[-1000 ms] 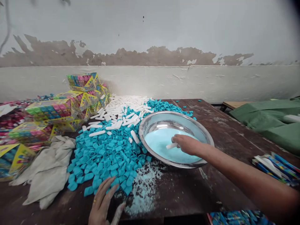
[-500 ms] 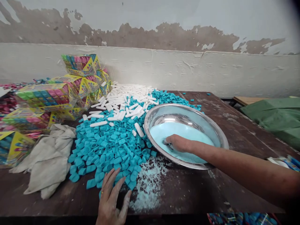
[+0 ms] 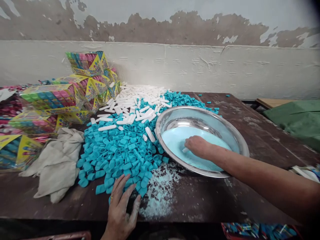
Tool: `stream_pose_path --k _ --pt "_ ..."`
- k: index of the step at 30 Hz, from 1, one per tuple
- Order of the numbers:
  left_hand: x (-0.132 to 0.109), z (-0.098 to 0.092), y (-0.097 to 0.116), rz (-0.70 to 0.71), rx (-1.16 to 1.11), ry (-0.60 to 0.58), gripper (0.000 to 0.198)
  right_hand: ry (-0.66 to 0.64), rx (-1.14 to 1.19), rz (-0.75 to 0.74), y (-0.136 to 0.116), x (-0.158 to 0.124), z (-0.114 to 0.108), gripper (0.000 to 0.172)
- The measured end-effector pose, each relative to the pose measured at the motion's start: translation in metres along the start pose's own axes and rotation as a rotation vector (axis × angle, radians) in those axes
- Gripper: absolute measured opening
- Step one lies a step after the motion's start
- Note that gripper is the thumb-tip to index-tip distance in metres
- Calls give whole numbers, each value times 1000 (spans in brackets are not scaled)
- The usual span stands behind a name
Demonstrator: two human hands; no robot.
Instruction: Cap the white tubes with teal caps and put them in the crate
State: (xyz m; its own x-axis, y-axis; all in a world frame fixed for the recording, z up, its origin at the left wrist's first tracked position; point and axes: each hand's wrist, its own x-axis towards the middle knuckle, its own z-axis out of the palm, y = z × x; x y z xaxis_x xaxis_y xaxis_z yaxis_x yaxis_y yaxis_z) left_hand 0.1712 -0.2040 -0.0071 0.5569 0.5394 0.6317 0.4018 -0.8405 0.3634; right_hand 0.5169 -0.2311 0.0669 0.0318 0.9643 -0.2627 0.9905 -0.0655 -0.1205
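Observation:
My right hand (image 3: 198, 146) is inside the wide steel basin (image 3: 243, 146), its fingers closed over the pale blue powder (image 3: 172, 136). A small pale, powder-coated end shows below those fingers; what it belongs to is hidden. My left hand (image 3: 122, 206) lies open with fingers spread at the near edge of a heap of turquoise plastic caps (image 3: 117, 146), fingertips against the nearest ones. Whitish dust coats its fingers. White sticks (image 3: 140, 95) are piled behind the caps, and a few lie on top of them. Spilled blue powder (image 3: 160, 193) covers the table between the hand and the basin.
Clear-wrapped packs of colourful pens (image 3: 50, 96) are stacked at the left. A crumpled grey cloth (image 3: 58, 163) lies in front of them on the dark table (image 3: 200, 200). Green fabric (image 3: 297, 120) is at the right. A bin of blue pieces (image 3: 260, 230) sits below the front edge.
My right hand has shifted slightly right in the basin and turned, its fingers now curled lower with a pale end showing. My left hand stays spread by the caps. The view has tilted slightly.

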Motion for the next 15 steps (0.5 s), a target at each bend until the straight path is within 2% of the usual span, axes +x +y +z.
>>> stream_pose_path --k 4,9,15 --pt "-1 1 0 -12 4 -1 33 -59 85 -72 -12 5 2 21" --pt "-3 2 -3 -16 12 -4 32 -87 171 -123 0 6 -11 19" --pt "-4 3 -7 29 33 4 34 9 16 46 8 -1 -12 25"
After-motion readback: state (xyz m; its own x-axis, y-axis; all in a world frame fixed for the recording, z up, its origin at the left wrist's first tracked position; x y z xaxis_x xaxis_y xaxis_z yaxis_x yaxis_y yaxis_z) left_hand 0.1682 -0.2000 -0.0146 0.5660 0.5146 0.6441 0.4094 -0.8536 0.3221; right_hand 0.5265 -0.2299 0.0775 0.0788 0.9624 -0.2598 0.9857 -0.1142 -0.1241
